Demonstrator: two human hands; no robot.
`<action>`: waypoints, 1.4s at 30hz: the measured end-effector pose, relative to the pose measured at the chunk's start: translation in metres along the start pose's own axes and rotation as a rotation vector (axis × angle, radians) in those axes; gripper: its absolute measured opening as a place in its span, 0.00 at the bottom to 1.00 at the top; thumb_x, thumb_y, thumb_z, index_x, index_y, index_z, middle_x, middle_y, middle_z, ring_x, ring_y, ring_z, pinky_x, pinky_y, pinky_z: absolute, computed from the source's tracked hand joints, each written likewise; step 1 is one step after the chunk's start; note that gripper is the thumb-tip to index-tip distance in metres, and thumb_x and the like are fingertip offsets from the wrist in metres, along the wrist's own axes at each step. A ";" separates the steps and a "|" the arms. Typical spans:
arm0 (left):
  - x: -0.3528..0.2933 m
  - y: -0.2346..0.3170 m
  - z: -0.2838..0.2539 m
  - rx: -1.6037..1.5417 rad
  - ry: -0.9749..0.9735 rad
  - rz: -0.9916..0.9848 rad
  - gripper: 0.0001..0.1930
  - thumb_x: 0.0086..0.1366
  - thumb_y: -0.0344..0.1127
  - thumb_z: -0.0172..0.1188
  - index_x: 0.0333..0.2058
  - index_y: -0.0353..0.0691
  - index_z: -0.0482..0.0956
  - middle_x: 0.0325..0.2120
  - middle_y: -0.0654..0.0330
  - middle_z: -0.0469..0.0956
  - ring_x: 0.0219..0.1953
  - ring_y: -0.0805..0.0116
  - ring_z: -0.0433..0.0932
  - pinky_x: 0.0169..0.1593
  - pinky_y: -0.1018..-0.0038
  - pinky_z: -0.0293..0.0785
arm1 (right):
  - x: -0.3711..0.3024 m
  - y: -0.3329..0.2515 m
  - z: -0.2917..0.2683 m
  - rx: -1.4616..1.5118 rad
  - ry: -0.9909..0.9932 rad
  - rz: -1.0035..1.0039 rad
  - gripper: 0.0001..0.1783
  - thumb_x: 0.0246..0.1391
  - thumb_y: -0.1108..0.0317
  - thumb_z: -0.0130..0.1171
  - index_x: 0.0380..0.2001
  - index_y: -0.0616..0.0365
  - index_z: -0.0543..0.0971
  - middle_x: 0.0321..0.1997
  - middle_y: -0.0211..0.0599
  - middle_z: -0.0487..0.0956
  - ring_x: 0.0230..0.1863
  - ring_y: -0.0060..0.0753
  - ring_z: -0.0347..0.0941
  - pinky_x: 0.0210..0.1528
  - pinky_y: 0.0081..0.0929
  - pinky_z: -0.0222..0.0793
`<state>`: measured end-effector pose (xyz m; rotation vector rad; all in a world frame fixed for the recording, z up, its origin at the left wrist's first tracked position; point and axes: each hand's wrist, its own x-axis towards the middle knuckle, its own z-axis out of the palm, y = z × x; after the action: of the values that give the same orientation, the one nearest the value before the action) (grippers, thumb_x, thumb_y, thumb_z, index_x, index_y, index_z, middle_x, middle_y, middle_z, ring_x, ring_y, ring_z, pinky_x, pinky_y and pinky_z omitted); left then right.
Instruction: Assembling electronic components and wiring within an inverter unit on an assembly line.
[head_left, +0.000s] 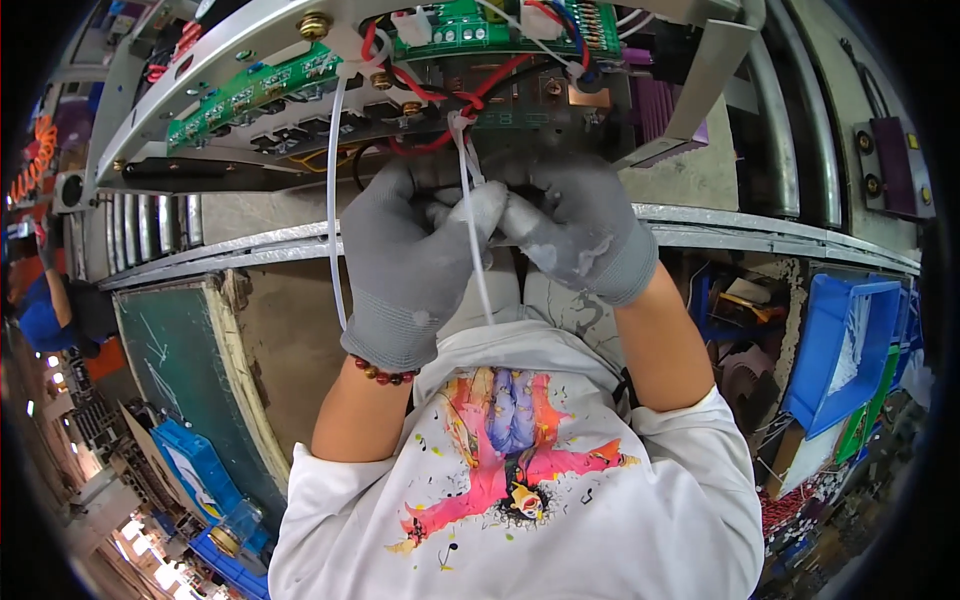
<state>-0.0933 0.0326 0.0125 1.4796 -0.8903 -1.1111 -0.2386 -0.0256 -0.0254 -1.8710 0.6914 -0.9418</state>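
Both my hands wear grey gloves and meet at the fingertips below the front edge of an open metal chassis (683, 145). My left hand (410, 255) is closed in a pinch on a white cable tie (472, 225), whose long tail hangs down past the thumb. My right hand (585, 230) is closed too, thumb against the left fingertips; what it grips is hidden. Just above, the tie goes round a bundle of red and black wires (470, 108). A second white cable tie (335, 190) hangs loose to the left from another wire bundle.
Green circuit boards (270, 97) and brass standoffs fill the chassis. Metal rollers (770, 130) lie to the right, beside a purple-faced module (893, 165). A blue bin (838, 345) stands at lower right, a green board (175, 350) at left. Another person (55, 305) is at far left.
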 end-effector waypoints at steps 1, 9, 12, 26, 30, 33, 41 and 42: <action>0.001 -0.001 -0.001 -0.028 0.003 -0.015 0.13 0.56 0.28 0.67 0.35 0.26 0.76 0.24 0.56 0.79 0.24 0.77 0.76 0.27 0.81 0.73 | 0.001 -0.005 -0.003 0.031 -0.027 0.052 0.12 0.51 0.71 0.56 0.40 0.61 0.78 0.35 0.45 0.79 0.35 0.41 0.77 0.38 0.30 0.74; 0.000 0.001 0.004 -0.140 0.018 -0.065 0.11 0.59 0.28 0.65 0.36 0.27 0.76 0.25 0.56 0.79 0.23 0.77 0.76 0.27 0.81 0.74 | -0.003 0.003 -0.011 0.516 -0.178 -0.046 0.16 0.54 0.73 0.53 0.46 0.67 0.74 0.40 0.39 0.78 0.41 0.29 0.75 0.45 0.28 0.74; -0.001 0.000 0.005 -0.178 0.059 -0.046 0.10 0.60 0.31 0.63 0.35 0.29 0.75 0.23 0.57 0.78 0.19 0.77 0.75 0.22 0.82 0.71 | -0.007 -0.014 -0.005 1.309 -0.098 0.423 0.13 0.50 0.73 0.57 0.40 0.65 0.78 0.38 0.39 0.79 0.38 0.28 0.75 0.40 0.26 0.71; 0.009 -0.014 0.003 0.162 0.079 0.148 0.14 0.66 0.40 0.57 0.29 0.33 0.74 0.15 0.66 0.70 0.14 0.83 0.67 0.15 0.82 0.60 | -0.010 0.001 0.016 -0.004 -0.046 -0.088 0.04 0.45 0.72 0.56 0.27 0.58 0.77 0.25 0.43 0.75 0.29 0.51 0.74 0.31 0.38 0.70; 0.011 -0.008 0.015 -0.015 0.104 0.019 0.14 0.66 0.41 0.57 0.28 0.35 0.75 0.15 0.68 0.67 0.14 0.83 0.61 0.16 0.81 0.57 | -0.006 0.009 -0.006 -0.304 -0.298 -0.252 0.07 0.46 0.73 0.59 0.32 0.59 0.78 0.26 0.42 0.76 0.28 0.46 0.73 0.30 0.31 0.70; 0.018 -0.023 0.012 0.015 0.105 0.156 0.14 0.66 0.41 0.58 0.27 0.35 0.75 0.16 0.67 0.68 0.15 0.82 0.62 0.18 0.80 0.59 | -0.005 0.009 -0.010 -0.055 -0.304 -0.081 0.07 0.47 0.71 0.59 0.32 0.59 0.78 0.24 0.43 0.75 0.25 0.48 0.72 0.28 0.32 0.69; 0.015 -0.015 0.004 -0.094 0.055 -0.047 0.14 0.65 0.38 0.57 0.33 0.30 0.80 0.19 0.65 0.76 0.22 0.79 0.69 0.25 0.80 0.66 | 0.006 -0.001 0.016 -0.403 0.105 -0.048 0.10 0.52 0.63 0.54 0.26 0.59 0.76 0.24 0.47 0.75 0.26 0.55 0.73 0.28 0.42 0.70; 0.012 -0.011 0.004 -0.096 0.054 -0.044 0.14 0.65 0.38 0.57 0.33 0.30 0.80 0.19 0.65 0.76 0.22 0.79 0.69 0.25 0.80 0.66 | 0.007 -0.001 0.017 -0.433 0.103 -0.048 0.10 0.51 0.63 0.54 0.26 0.59 0.76 0.24 0.47 0.75 0.27 0.54 0.73 0.28 0.42 0.70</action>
<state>-0.0938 0.0221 -0.0011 1.4491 -0.7603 -1.1256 -0.2208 -0.0227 -0.0275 -2.2343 0.9772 -0.9806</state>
